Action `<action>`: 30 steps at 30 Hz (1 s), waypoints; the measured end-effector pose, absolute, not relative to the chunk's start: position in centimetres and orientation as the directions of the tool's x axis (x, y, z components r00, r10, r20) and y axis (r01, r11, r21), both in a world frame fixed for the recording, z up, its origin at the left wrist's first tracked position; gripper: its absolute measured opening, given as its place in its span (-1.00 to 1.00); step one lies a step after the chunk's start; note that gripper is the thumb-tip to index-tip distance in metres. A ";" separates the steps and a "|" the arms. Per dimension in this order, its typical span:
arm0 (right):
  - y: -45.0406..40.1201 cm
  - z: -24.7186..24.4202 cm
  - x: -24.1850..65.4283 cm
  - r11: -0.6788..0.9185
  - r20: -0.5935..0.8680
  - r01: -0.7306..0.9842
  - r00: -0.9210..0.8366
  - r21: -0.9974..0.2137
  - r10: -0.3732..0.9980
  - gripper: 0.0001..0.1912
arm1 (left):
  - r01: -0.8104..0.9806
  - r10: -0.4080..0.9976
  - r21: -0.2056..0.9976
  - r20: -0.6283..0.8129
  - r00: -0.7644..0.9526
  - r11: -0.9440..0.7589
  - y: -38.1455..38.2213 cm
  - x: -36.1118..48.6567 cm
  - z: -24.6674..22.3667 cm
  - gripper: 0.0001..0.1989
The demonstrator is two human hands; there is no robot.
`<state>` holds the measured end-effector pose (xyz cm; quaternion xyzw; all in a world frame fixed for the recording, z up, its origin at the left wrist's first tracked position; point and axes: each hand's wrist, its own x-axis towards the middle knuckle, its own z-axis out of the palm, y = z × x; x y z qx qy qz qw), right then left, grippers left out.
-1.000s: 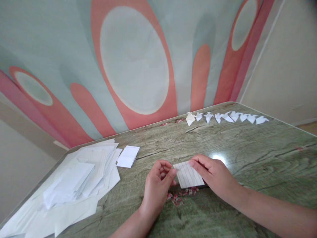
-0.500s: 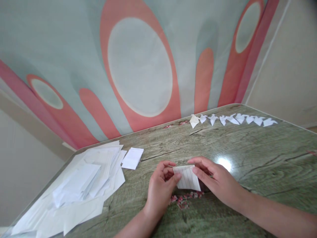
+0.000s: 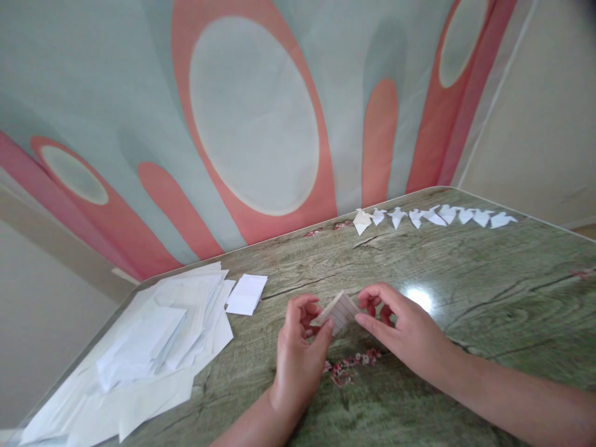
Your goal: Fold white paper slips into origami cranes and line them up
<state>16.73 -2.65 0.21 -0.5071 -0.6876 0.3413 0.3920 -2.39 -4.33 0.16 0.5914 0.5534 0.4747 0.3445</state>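
A small folded piece of lined paper (image 3: 341,311) is held up between my two hands, just above the table. It is turned so that a corner points up. My left hand (image 3: 300,347) pinches its left side between thumb and fingers. With thumb and index finger, my right hand (image 3: 395,320) grips the right corner, while the other fingers curl loosely. Beneath the paper, a red and white flower pattern (image 3: 351,366) shows on the table.
A spread of loose white paper sheets (image 3: 205,366) covers the table's left side, with folded sheets (image 3: 139,341) on top. Beside them lies a small stack of white paper (image 3: 248,294). Several folded paper birds (image 3: 448,214) line the back right of the wood-grain table (image 3: 298,273), near a patterned wall (image 3: 344,124).
The lined paper has turned from lying flat and rectangular to a corner-up position. My right hand has shifted slightly, now at the paper's right corner. The view has moved a little.
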 end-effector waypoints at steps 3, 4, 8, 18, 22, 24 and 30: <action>-2.3 0.1 16.9 0.257 0.188 0.422 -0.199 -0.869 0.962 -0.94 | 0.361 0.980 0.914 0.201 -0.007 -0.185 -4.6 -2.3 0.4 -0.67; -2.2 0.1 16.9 0.254 0.177 0.415 -0.215 -0.874 0.960 -0.94 | 0.359 0.980 0.914 0.200 0.010 -0.191 -4.7 -2.3 0.6 -0.68; -1.9 0.0 17.1 0.195 0.112 0.384 -0.229 -0.902 0.967 -0.89 | 0.307 0.979 0.935 0.139 0.148 -0.179 -4.8 -2.7 1.4 -0.56; -1.9 -0.1 17.2 0.247 0.134 0.332 -0.328 -0.911 0.935 -0.89 | 0.424 0.966 0.880 0.125 0.225 -0.213 -4.7 -3.0 1.6 -0.69; -1.5 -0.4 17.3 0.247 0.137 0.344 -0.314 -0.906 0.940 -0.88 | 0.446 0.972 0.868 0.158 0.172 -0.220 -4.3 -3.3 1.4 -0.61; -1.3 -0.5 17.4 0.238 0.137 0.359 -0.284 -0.903 0.949 -0.88 | 0.440 0.977 0.874 0.160 0.141 -0.206 -4.0 -3.5 1.3 -0.60; -3.1 1.0 17.6 0.682 0.648 0.411 -0.244 -0.605 0.722 -0.71 | 0.475 0.967 0.843 0.221 0.124 -0.253 -4.1 -3.6 1.1 -0.52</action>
